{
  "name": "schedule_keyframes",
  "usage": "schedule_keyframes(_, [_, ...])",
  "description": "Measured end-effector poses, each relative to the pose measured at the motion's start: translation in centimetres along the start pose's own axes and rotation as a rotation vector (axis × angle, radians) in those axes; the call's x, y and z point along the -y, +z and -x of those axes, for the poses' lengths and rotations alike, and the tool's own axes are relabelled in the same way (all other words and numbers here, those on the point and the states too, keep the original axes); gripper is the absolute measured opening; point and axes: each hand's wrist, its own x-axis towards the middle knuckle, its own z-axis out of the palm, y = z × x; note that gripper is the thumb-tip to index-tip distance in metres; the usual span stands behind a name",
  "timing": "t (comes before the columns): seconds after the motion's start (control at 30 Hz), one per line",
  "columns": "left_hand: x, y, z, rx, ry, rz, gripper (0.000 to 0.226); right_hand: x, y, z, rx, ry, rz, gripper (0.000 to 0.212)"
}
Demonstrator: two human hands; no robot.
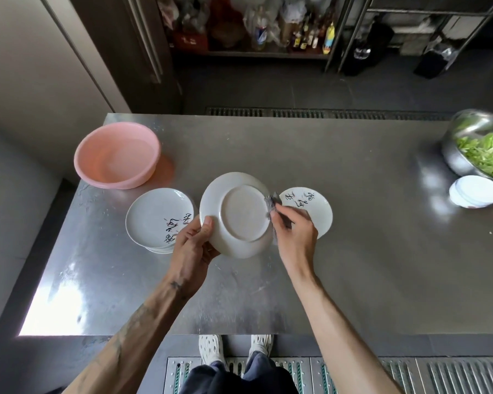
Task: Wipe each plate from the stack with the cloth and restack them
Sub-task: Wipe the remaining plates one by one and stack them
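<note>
My left hand grips a white plate by its left rim, held above the table with its underside facing me. My right hand holds a grey cloth pinched against the plate's right rim. To the left, a stack of white plates with black calligraphy stands on the table. On the right, partly hidden behind my right hand, a single calligraphy plate lies face up.
A pink plastic basin sits at the back left of the steel table. At the far right stand a metal bowl of green vegetables and a small white dish. Shelves with bottles are beyond the table.
</note>
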Motion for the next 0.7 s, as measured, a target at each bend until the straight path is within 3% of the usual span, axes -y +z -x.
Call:
schedule_keyframes(0.1, [0.1, 0.6, -0.3, -0.002, 0.018, 0.033, 0.029, -0.4, 0.5, 3.0, -0.077, 0.021, -0.032, 0.021])
schedule_keyframes(0.2, [0.2, 1.0, -0.5, -0.004, 0.025, 0.043, 0.028, -0.4, 1.5, 5.6, -0.084, -0.137, 0.089, 0.027])
schedule_keyframes(0.5, [1.8, 1.1, 0.0, 0.072, 0.028, -0.038, 0.031, 1.7, 2.1, 3.5, 0.133, -0.48, 0.27, 0.027])
schedule_keyframes(0.57, [1.9, 1.0, 0.0, 0.069, 0.037, -0.042, 0.034, 1.4, 1.6, 2.6, 0.113, -0.439, 0.284, 0.028])
schedule_keyframes(0.7, [1.9, 1.2, -0.2, 0.089, 0.085, -0.163, 0.032, 0.3, 0.3, -0.2, 0.014, -0.157, 0.186, 0.027])
